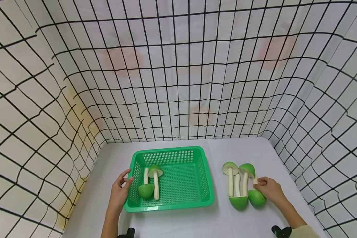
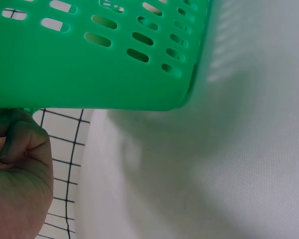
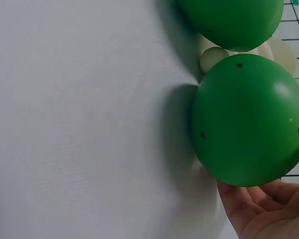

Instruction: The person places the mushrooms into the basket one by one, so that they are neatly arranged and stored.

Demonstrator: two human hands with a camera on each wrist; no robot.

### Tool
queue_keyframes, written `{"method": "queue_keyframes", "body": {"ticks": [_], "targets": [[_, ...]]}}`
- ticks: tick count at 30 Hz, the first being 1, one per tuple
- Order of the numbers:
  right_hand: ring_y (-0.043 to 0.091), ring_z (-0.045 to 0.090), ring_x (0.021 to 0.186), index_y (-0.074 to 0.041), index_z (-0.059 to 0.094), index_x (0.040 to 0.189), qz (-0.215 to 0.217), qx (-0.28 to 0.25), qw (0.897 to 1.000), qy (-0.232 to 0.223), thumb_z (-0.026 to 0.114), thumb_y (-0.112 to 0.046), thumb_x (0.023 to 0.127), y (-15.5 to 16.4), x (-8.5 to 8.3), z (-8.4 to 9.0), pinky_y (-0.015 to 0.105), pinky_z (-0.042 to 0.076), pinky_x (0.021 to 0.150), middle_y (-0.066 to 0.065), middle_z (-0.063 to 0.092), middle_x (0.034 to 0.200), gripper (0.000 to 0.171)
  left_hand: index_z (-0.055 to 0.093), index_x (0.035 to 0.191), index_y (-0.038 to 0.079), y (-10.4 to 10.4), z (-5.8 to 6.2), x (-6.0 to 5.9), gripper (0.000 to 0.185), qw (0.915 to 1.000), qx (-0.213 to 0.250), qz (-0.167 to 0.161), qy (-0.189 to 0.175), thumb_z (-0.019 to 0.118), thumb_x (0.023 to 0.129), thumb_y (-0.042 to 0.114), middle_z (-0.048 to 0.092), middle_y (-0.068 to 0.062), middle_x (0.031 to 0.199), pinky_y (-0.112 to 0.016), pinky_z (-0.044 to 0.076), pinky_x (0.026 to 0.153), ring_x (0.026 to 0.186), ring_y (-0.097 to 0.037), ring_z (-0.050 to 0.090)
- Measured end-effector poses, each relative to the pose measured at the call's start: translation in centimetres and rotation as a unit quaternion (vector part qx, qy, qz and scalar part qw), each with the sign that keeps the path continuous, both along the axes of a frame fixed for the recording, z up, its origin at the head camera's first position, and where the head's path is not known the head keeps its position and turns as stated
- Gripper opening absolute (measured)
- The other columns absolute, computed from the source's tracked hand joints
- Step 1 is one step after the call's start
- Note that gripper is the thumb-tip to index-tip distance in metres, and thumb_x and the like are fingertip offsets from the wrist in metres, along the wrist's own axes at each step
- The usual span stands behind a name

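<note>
two toy mushrooms [image 1: 151, 183] lie in a green basket [image 1: 206, 185] whose left rim the left hand [image 1: 120, 191] grips. the right hand [image 1: 269, 189] pinches the rightmost green-capped mushroom [image 1: 257, 197] of four on the white table [image 1: 178, 224].

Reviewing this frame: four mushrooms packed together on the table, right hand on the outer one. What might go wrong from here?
1. The right hand grips the outermost mushroom, which lies against its neighbours; lifting it may drag or roll them.
2. Its round green cap looks smooth in the right wrist view, so the grip may slip.
3. The left hand holds only the left rim of the basket; a dropped mushroom could tip or shift it and disturb the two mushrooms inside.
</note>
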State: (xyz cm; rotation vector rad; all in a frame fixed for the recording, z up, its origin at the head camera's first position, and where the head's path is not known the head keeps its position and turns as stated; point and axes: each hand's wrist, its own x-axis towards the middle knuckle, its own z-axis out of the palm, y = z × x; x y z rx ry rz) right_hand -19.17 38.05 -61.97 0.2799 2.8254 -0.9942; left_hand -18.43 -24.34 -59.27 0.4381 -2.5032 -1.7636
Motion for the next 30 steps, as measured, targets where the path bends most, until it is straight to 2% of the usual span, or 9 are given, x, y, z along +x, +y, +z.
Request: {"method": "queue_keyframes", "body": {"ticks": [6, 14, 23, 30], "targets": [[0.038, 0.068, 0.099, 0.014, 0.060, 0.124, 0.007, -0.004, 1.000, -0.021, 0.068, -0.034, 0.095, 0.17, -0.04, -0.01, 0.042, 0.053, 0.077, 0.026, 0.071, 0.109, 0.056, 0.051, 0.149, 0.028, 0.02, -0.02, 0.02, 0.048, 1.0000, 0.003, 0.000, 0.000, 0.060, 0.104, 0.042, 0.049, -0.006, 0.107, -0.024, 0.050, 0.063, 0.083, -0.015, 0.054], [0.032, 0.067, 0.099, 0.013, 0.059, 0.127, 0.008, -0.023, 0.999, -0.045, 0.066, -0.034, 0.097, 0.20, 0.13, 0.38, 0.038, 0.052, 0.075, 0.022, 0.072, 0.109, 0.057, 0.052, 0.149, 0.028, 0.05, -0.07, 0.03, 0.048, 1.0000, 0.001, 0.002, 0.001, 0.060, 0.104, 0.042, 0.049, -0.005, 0.106, -0.024, 0.049, 0.064, 0.087, -0.016, 0.052], [0.025, 0.067, 0.093, 0.011, 0.059, 0.129, 0.001, -0.029, 0.999, -0.027, 0.069, -0.033, 0.096, 0.19, 0.42, 0.32, 0.033, 0.049, 0.072, 0.016, 0.074, 0.104, 0.056, 0.051, 0.150, 0.028, 0.07, -0.06, 0.11, 0.049, 1.0000, 0.003, 0.001, -0.001, 0.060, 0.104, 0.043, 0.049, -0.007, 0.108, -0.024, 0.049, 0.064, 0.089, -0.016, 0.051], [0.026, 0.068, 0.092, 0.010, 0.059, 0.130, -0.009, -0.019, 1.000, -0.020, 0.072, -0.033, 0.094, 0.05, 0.71, 0.92, 0.034, 0.048, 0.071, 0.017, 0.074, 0.104, 0.057, 0.051, 0.150, 0.029, -0.05, -0.11, 0.04, 0.049, 1.0000, 0.007, -0.002, -0.002, 0.060, 0.104, 0.044, 0.050, -0.008, 0.110, -0.024, 0.049, 0.064, 0.089, -0.016, 0.052]]}}
